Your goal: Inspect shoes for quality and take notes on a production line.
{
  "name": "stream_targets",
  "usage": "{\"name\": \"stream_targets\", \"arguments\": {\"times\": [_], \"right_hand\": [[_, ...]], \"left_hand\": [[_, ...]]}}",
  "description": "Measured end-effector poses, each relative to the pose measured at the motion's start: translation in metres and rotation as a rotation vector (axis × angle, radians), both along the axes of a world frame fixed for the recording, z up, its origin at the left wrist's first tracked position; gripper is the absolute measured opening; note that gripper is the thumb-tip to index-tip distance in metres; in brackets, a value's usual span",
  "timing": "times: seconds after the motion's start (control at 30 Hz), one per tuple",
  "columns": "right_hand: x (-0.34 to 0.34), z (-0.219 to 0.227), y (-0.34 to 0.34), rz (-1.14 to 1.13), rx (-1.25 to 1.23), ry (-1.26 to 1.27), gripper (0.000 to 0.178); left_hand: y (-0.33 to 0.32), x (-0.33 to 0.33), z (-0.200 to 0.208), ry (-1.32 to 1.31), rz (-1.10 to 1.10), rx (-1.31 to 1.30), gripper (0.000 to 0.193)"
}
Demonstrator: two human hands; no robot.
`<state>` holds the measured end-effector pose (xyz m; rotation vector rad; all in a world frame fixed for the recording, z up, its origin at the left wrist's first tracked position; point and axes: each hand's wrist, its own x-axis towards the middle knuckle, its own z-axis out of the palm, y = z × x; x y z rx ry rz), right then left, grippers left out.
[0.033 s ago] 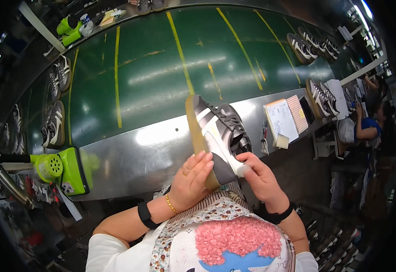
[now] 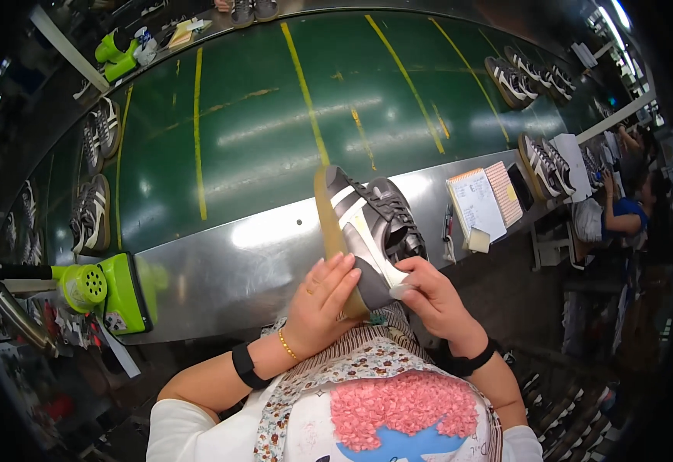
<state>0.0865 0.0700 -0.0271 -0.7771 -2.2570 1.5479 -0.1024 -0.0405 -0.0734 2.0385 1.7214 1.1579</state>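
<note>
A grey sneaker [image 2: 355, 223] with white stripes and a gum-coloured sole is tipped on its side at the near edge of the metal bench. My left hand [image 2: 322, 296] is wrapped round its heel end, palm and fingers against the sole and side. At the heel, my right hand [image 2: 433, 296] pinches a small whitish piece [image 2: 401, 292] between thumb and fingers, against the shoe's upper; its exact kind is not clear. A matching sneaker [image 2: 399, 208] lies just beyond, partly hidden by the first.
A green conveyor belt [image 2: 251, 138] with yellow lines runs past the metal bench [image 2: 221, 292]. To the left stands a bright green machine [image 2: 124, 292]; to the right lie a notebook [image 2: 471, 202], a pen [image 2: 448, 223] and another sneaker pair [image 2: 544, 169]. A co-worker [image 2: 625, 212] sits at far right.
My right hand with the whitish piece has shifted slightly left along the heel. The sneaker has tilted a little. A person's fingers have come into view at the far edge.
</note>
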Motion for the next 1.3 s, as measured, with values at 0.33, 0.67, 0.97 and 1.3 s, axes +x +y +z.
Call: {"name": "stream_targets", "arguments": {"times": [0.33,0.67,0.97,1.3], "right_hand": [[0.005,-0.138,-0.002,-0.051,0.063,-0.12,0.024],[0.043,-0.186,0.053,-0.926,-0.562,0.093,0.032],[0.08,-0.272,0.13,-0.965,0.223,-0.457,0.04],[0.015,-0.175,0.074,-0.233,0.225,-0.233,0.025]], "left_hand": [[0.007,-0.086,-0.147,-0.371,-0.026,-1.107,0.053],[0.06,-0.079,-0.155,-0.89,0.16,-1.387,0.098],[0.079,-0.069,-0.145,-0.515,0.092,-1.583,0.077],[0.035,-0.099,-0.291,-0.847,0.132,-1.774,0.025]]}}
